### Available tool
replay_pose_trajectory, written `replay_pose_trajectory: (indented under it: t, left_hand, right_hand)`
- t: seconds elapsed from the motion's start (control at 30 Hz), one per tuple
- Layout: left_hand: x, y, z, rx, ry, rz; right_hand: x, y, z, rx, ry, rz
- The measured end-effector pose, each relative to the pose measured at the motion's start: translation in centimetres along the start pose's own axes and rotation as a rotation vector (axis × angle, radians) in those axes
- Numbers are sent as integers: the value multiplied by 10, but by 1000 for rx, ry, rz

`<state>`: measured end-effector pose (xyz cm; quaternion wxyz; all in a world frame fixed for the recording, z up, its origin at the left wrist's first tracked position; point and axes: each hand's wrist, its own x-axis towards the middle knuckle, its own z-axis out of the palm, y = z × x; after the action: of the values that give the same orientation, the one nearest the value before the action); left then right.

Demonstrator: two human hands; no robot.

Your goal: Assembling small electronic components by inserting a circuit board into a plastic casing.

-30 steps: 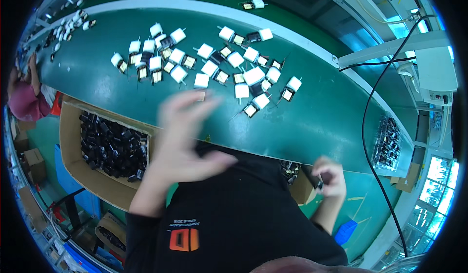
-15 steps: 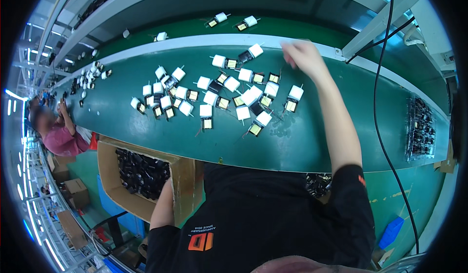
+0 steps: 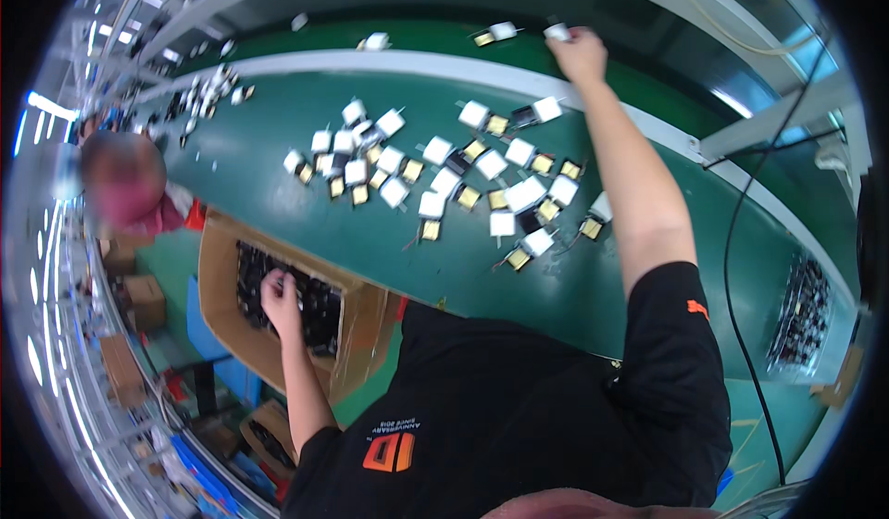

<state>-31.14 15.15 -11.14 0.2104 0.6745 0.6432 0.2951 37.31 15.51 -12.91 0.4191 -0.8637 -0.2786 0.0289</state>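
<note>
At the far side, on the green strip behind the grey rail, my right hand (image 3: 581, 56) is closed on a small white-capped motor-like part (image 3: 557, 33); only its white end shows. My left hand (image 3: 281, 301) is over a cardboard box (image 3: 220, 287) at lower left. Its fingers are pinched together, but what they hold is too blurred to make out. Black cylindrical parts (image 3: 319, 311) fill the box under that hand. Across the green bench (image 3: 398, 250) lie several white-capped parts (image 3: 526, 192) with black bodies, cream labels and thin wires.
Another white-capped part (image 3: 500, 31) lies beyond the grey rail (image 3: 426, 63). A clear tray of dark parts (image 3: 798, 315) stands at the right end. A black cable (image 3: 732, 269) hangs down on the right. Another person (image 3: 130, 186) is at the bench's left side.
My right hand has reached farther back over the rail and closed on a white-capped part there. My left hand has risen into sight above the black parts. The whole view has shifted.
</note>
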Motion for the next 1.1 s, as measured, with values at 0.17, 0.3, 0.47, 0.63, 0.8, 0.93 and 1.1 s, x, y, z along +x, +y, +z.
replay_pose_trajectory:
  t: [0.17, 0.3, 0.47, 0.63, 0.8, 0.93, 1.1]
  left_hand:
    - [-12, 179, 2, -1251, -195, 14]
    - [-36, 233, 64, -1779, -884, -41]
    - [-55, 267, 106, -1849, -1314, 68]
    - [-69, 274, 103, -1343, -1254, 140]
    - [-67, 284, 93, -756, -1076, 585]
    - [-69, 289, 97, -666, -1115, 637]
    - [-75, 296, 105, -560, -1060, 649]
  right_hand:
    - [-84, -50, -92, 921, -106, -115]
    - [-195, -66, -134, 1344, -462, -161]
    - [-285, -74, -178, 1137, -462, -268]
    - [-304, -87, -194, 771, -320, -501]
    - [-302, -93, -199, 575, -377, -505]
    - [-300, -88, -197, 570, -412, -427]
    - [-301, -86, -195, 556, -399, -285]
